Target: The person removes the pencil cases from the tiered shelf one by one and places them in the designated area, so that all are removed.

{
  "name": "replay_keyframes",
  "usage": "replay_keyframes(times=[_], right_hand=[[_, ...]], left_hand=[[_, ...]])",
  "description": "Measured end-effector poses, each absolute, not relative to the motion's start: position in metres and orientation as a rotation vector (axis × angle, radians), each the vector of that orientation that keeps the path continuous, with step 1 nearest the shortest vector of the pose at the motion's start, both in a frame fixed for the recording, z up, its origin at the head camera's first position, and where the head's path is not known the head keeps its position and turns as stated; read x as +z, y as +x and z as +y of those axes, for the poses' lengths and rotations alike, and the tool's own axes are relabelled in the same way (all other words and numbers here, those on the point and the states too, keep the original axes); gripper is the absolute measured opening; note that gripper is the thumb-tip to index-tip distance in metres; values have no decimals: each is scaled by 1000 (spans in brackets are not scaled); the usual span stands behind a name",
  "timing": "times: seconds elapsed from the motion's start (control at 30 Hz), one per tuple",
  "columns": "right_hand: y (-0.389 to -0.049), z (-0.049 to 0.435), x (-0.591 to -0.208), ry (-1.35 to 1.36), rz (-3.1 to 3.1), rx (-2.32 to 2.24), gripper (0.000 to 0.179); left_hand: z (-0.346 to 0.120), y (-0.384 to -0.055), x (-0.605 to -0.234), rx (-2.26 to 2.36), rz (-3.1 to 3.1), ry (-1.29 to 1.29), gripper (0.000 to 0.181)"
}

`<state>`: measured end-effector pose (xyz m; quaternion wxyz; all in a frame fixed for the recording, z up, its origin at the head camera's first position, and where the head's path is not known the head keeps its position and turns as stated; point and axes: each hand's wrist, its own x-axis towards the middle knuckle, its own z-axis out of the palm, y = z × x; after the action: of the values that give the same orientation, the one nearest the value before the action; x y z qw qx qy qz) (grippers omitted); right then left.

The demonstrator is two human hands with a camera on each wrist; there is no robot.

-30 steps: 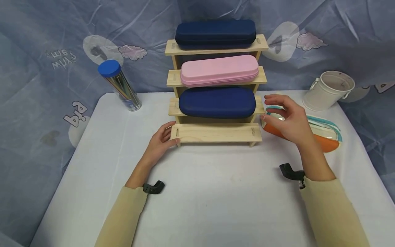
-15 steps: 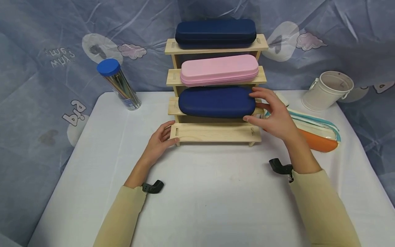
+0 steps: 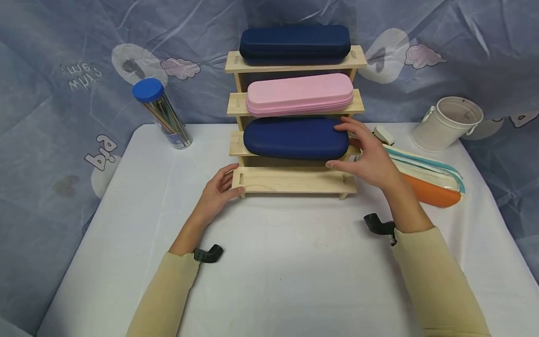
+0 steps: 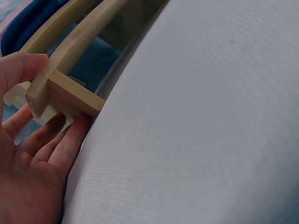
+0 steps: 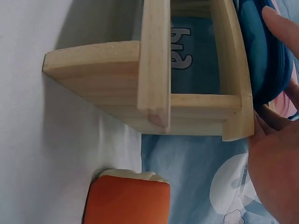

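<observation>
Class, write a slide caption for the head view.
Left hand on the wooden rack, right hand at the lower blue case.

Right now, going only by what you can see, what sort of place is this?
Probably a staged tabletop workspace: a white cloth-covered table stands before a wrinkled blue printed-fabric backdrop, with a pale wooden four-tier rack on it.

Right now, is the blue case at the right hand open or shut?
Shut: in the head and right wrist views, the blue case shows no parted lid or gap.
</observation>
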<state>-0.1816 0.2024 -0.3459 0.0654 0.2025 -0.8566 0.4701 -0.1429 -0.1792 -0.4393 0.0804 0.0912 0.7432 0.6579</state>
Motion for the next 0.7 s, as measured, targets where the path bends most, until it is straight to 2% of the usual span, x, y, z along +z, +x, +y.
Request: replay_keyframes(times=[0.1, 0.7], right_hand=[[-184, 202, -353, 609, -2551, 1347, 75], [-160, 211, -353, 539, -2381, 1421, 71]], left_hand=[[-182, -147, -451, 1973, 2229, 276, 67], [-180, -148, -451, 1956, 2233, 225, 68]])
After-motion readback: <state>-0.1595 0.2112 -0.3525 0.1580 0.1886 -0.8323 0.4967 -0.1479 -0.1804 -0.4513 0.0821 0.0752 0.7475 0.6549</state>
